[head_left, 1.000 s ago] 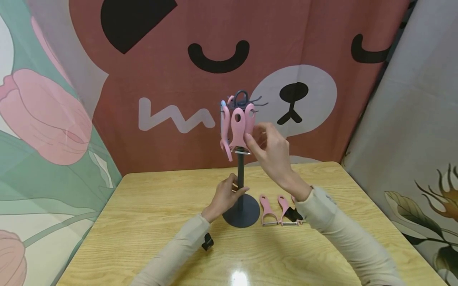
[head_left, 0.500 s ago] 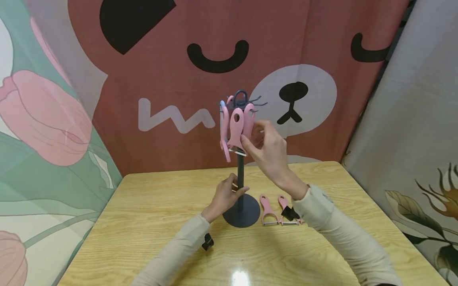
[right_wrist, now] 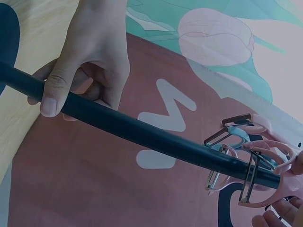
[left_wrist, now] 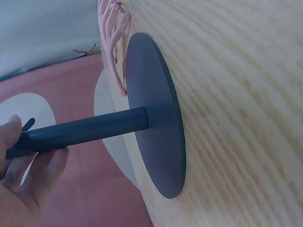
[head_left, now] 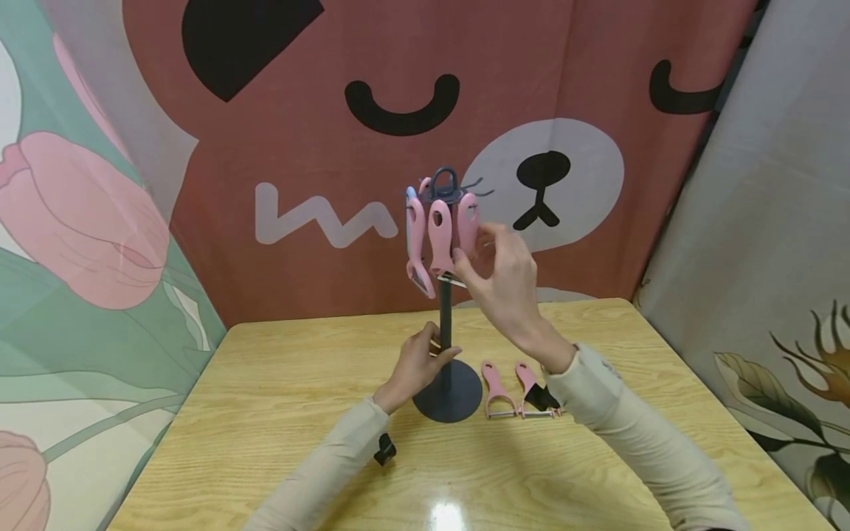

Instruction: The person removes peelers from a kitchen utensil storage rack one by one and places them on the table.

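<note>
My left hand [head_left: 417,365] grips the dark pole [left_wrist: 90,130] of an upright stand low down, thumb on one side and fingers behind. The stand's round base [head_left: 448,404] rests on the table. Pink peelers hang from hooks at the top, among them a front one [head_left: 440,236] and a left one [head_left: 416,236]; a blue peeler [right_wrist: 238,135] hangs among them. My right hand [head_left: 508,284] pinches the pink peeler [head_left: 468,221] on the right side of the rack, its lower end hidden by the fingers. In the right wrist view, those fingertips show at the edge beside the peelers.
Pink peelers [head_left: 493,380] lie on the wooden table [head_left: 299,383] right of the base, partly covered by a black piece at the right wrist. Another small black piece [head_left: 384,448] shows under the left sleeve. Bare hooks [head_left: 483,190] stick out at the rack's right. A patterned curtain hangs behind.
The front peeler swings left and then back right, and the peeler at my right hand now sits slightly farther right, apart from it. The left hand stays on the pole.
</note>
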`<state>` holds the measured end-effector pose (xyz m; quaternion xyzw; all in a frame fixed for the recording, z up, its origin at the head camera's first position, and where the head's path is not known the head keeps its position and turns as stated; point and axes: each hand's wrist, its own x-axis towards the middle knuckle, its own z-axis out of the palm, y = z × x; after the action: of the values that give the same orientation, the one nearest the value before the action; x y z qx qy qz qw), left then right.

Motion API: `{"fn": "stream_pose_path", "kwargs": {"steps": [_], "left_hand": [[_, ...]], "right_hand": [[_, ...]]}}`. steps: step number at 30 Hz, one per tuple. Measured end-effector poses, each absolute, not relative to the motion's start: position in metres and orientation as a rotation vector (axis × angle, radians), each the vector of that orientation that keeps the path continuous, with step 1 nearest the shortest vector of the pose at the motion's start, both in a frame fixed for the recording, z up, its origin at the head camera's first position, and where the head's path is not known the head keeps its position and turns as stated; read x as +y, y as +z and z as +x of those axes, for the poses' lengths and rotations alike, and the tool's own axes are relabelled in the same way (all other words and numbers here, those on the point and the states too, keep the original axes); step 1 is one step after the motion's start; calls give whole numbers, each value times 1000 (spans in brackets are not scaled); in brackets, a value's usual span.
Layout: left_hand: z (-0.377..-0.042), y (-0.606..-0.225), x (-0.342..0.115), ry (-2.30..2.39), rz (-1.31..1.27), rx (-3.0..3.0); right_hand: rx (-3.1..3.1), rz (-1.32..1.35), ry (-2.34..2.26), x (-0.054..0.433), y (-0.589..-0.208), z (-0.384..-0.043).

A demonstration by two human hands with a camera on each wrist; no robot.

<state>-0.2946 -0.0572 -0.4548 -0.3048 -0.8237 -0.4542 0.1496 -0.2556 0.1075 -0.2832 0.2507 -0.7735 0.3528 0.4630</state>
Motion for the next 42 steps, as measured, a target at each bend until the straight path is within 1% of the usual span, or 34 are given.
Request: {"fn": "stream_pose_path", "kwargs": {"steps": [42], "left_hand": [[-296,-457,-58,-1315,-891,-2345]], "right_hand": [[-1804,694,914,111,-284,-260]]}}
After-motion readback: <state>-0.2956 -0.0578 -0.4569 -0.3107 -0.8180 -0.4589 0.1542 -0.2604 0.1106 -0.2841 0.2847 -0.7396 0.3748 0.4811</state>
